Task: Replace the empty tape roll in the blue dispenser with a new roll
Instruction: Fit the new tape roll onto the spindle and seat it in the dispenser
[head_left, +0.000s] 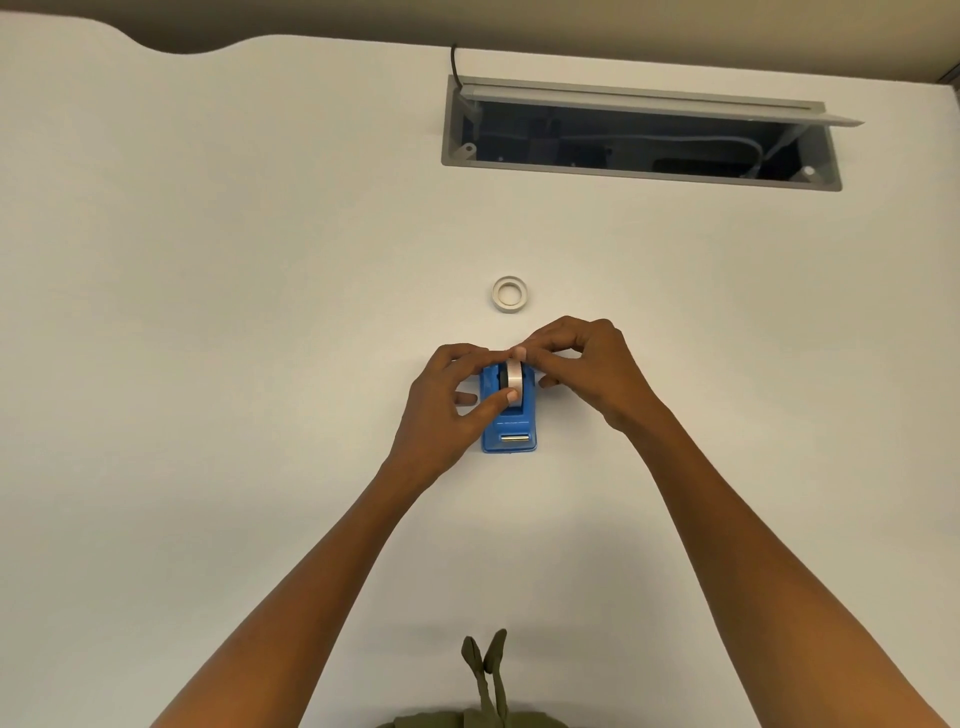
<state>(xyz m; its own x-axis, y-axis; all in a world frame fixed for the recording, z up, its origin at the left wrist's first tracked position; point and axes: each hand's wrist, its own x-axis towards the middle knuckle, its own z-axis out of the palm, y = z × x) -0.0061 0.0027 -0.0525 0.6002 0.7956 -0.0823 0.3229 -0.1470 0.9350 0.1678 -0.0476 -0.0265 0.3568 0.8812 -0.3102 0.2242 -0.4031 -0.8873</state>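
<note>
The blue dispenser (511, 426) stands on the white table, its cutter end toward me. A roll of tape (515, 379) sits upright in its cradle. My left hand (447, 405) grips the dispenser's left side, with the thumb pressed on the front of the roll. At the roll's top back edge, my right hand (587, 369) pinches the tape with its fingertips. A bare whitish ring, the empty core (509, 294), lies flat on the table just beyond the hands.
An open cable hatch (641, 132) with a raised grey lid is cut into the table at the back right, with a dark cable beside it. Olive fabric straps (488, 675) show at the near edge. The white table (208, 312) spreads wide to both sides.
</note>
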